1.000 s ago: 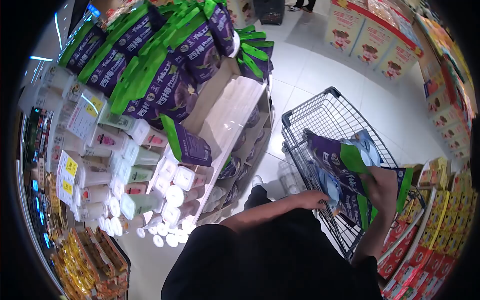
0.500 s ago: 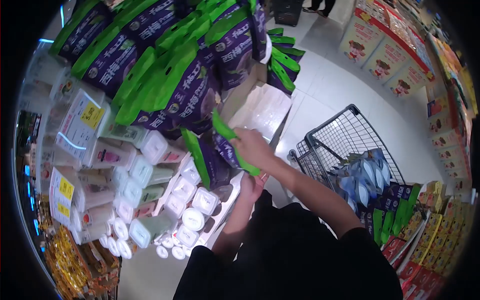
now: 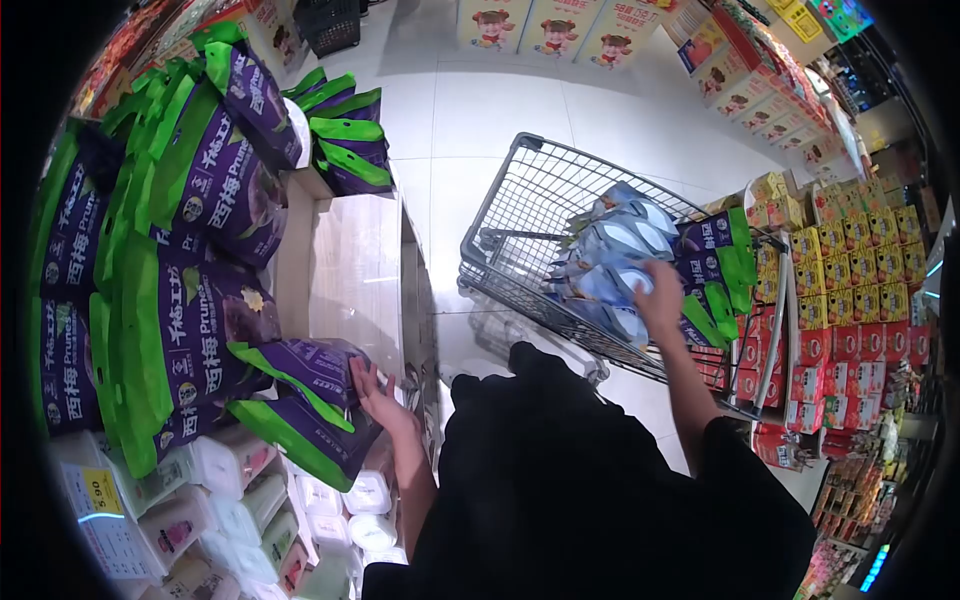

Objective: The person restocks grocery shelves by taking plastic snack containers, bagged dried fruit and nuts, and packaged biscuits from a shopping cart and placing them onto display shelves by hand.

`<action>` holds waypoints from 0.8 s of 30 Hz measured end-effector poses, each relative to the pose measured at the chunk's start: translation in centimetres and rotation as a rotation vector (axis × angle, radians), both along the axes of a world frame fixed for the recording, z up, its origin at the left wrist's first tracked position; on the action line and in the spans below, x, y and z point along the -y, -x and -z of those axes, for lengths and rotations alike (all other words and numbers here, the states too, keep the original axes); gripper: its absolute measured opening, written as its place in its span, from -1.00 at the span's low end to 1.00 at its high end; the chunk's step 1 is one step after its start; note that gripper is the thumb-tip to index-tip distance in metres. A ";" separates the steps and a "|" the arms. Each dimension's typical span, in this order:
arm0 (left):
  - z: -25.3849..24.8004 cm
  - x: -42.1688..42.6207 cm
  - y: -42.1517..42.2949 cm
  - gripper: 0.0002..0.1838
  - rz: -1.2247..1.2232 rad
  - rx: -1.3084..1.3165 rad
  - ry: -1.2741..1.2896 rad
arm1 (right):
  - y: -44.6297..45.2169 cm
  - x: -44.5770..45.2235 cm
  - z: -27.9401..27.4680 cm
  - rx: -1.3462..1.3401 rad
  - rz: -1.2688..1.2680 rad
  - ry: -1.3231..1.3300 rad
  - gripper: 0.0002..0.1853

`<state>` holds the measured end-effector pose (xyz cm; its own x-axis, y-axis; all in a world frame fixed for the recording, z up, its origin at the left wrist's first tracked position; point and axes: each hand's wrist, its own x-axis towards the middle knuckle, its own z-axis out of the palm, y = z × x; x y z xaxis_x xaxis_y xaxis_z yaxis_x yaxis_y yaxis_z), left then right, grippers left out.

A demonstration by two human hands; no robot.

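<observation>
My left hand (image 3: 378, 395), fingers spread, rests against the end of a purple and green prune bag (image 3: 315, 370) on the display's edge. Another prune bag (image 3: 310, 440) lies just below it, tilted over white-lidded tubs. To the right, my right hand (image 3: 660, 300) is over the shopping cart (image 3: 520, 190), at the blue-grey bags (image 3: 610, 250) piled inside. Its fingers are bent but look apart, and part of them is hard to make out. More prune bags (image 3: 715, 270) lie at the cart's far right end.
Upright prune bags (image 3: 205, 330) fill the left display beside a pale wooden ledge (image 3: 355, 260). Plastic tubs (image 3: 235, 460) stand at lower left. Shelves of yellow and red boxes (image 3: 850, 260) rise beyond the cart. A dark basket (image 3: 328, 25) stands on the floor at the top.
The view has swung right toward the cart. My right hand has let go of the prune bag and moved to the blue-grey bags. My left hand now lies against a prune bag.
</observation>
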<state>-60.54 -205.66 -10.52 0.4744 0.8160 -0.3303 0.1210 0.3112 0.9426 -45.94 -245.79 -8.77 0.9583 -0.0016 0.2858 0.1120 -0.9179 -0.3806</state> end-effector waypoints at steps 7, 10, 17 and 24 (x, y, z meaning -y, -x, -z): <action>-0.2 0.7 -1.4 -0.66 0.000 -0.135 -0.104 | 4.4 13.4 1.3 -0.592 0.285 0.218 -0.68; 0.0 1.3 -2.7 -0.71 0.135 -0.106 -0.133 | 3.5 11.3 -3.2 -0.447 0.164 0.190 -0.78; -0.3 8.4 -7.3 -0.73 0.713 -0.018 0.045 | 0.3 6.7 -19.0 -0.322 -0.176 -0.123 -0.84; -0.9 10.5 -6.4 -0.71 1.091 -0.014 0.193 | -3.7 -10.4 -20.9 -0.104 -0.630 -0.582 -0.83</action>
<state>-54.18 -216.12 -9.63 0.9028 -0.1030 -0.4175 0.4296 0.1728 0.8863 -42.20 -235.42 12.09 0.8512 0.4197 0.3151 0.4727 -0.3523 -0.8077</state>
